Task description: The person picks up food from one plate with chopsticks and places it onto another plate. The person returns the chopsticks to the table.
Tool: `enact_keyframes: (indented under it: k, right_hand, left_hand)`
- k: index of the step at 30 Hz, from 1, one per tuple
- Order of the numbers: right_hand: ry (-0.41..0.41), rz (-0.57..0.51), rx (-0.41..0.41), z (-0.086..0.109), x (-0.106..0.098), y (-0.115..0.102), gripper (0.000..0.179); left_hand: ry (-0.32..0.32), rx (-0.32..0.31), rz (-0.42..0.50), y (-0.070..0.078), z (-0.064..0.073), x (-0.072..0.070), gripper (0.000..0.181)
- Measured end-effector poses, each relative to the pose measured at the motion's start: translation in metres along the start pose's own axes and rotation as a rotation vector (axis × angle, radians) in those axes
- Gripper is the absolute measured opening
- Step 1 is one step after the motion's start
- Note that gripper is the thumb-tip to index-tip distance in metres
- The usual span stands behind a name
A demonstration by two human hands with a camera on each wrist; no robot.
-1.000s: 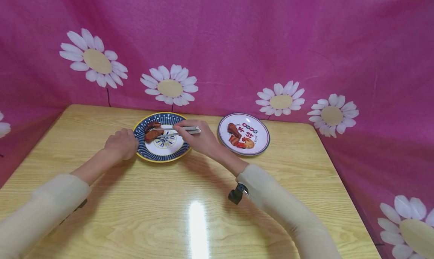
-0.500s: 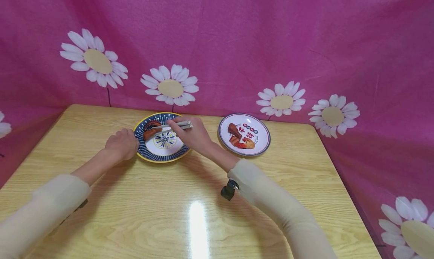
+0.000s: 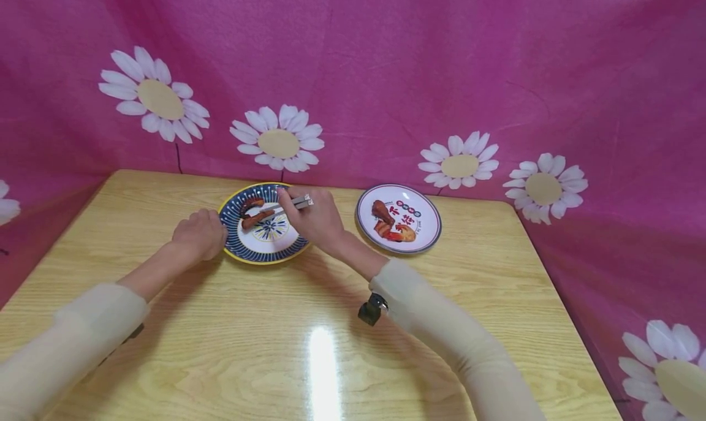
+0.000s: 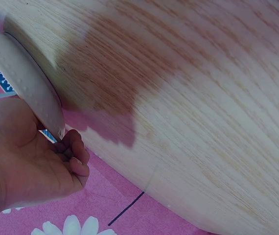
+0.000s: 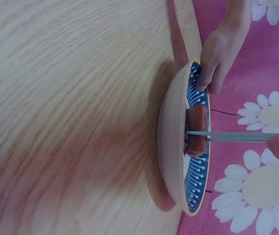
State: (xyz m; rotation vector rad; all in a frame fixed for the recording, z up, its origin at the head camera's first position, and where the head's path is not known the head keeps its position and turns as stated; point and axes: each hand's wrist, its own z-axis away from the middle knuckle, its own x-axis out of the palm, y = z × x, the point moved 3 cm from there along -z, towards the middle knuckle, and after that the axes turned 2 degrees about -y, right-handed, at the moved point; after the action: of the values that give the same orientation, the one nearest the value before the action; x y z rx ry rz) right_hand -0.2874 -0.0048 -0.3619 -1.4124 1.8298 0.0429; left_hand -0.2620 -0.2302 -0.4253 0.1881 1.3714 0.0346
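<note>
My left hand [image 3: 200, 234] grips the left rim of a deep plate [image 3: 242, 248] with a blue patterned border and yellow edge. The left wrist view shows its fingers curled at the rim [image 4: 56, 132]. My right hand [image 3: 317, 219] holds a pair of metal chopsticks [image 5: 242, 136] from the right side of that plate. Their tips are at a reddish-brown piece of meat [image 3: 257, 220]; whether they pinch it firmly I cannot tell. Behind it in the same plate lies a darker, curved piece of food [image 3: 250, 204].
To the right stands a white plate [image 3: 425, 226] with a dark rim and red lettering. On it are a brown drumstick [image 3: 382, 211], a striped bacon-like piece [image 3: 384, 230] and a shrimp [image 3: 406, 233]. A pink flowered cloth [image 3: 364, 90] hangs behind the wooden table [image 3: 248, 335].
My right hand has moved left with the chopsticks, and their angle has changed. The brown piece of meat has shifted slightly right and turned. My left hand stays at the rim.
</note>
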Motion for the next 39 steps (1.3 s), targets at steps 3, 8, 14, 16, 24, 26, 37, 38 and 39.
enact_keyframes:
  k: [3, 8, 14, 16, 24, 26, 37, 38, 39]
  right_hand:
    - [0.034, -0.001, 0.011, 0.005, -0.005, 0.003, 0.048]
    - [0.081, 0.017, -0.007, 0.012, -0.017, 0.004, 0.041]
    - [0.121, -0.049, -0.009, 0.019, -0.029, 0.004, 0.035]
    - [0.127, -0.08, -0.003, 0.022, -0.033, 0.004, 0.032]
    - [0.19, -0.177, 0.021, 0.028, -0.053, 0.007, 0.028]
    - [0.212, -0.175, 0.02, 0.029, -0.058, 0.008, 0.026]
    - [0.294, -0.24, 0.102, 0.04, -0.084, 0.011, 0.022]
    - [0.3, -0.239, 0.104, 0.04, -0.088, 0.008, 0.022]
    - [0.304, -0.235, 0.103, 0.04, -0.092, 0.004, 0.022]
  left_hand:
    - [-0.001, -0.001, 0.003, 0.0, 0.0, 0.001, 0.038]
    - [-0.005, -0.001, 0.006, -0.001, -0.001, 0.001, 0.039]
    - [-0.004, 0.003, -0.003, -0.002, -0.001, 0.0, 0.04]
    - [-0.009, 0.003, -0.002, -0.002, -0.001, 0.0, 0.04]
    - [-0.009, -0.001, 0.007, -0.001, -0.001, 0.0, 0.039]
    - [-0.004, -0.004, 0.005, -0.002, -0.002, 0.0, 0.038]
    - [-0.006, -0.012, 0.008, -0.001, -0.002, 0.0, 0.039]
    - [-0.008, -0.012, 0.009, -0.001, -0.002, 0.001, 0.039]
    - [-0.009, -0.012, 0.008, -0.001, -0.002, 0.001, 0.039]
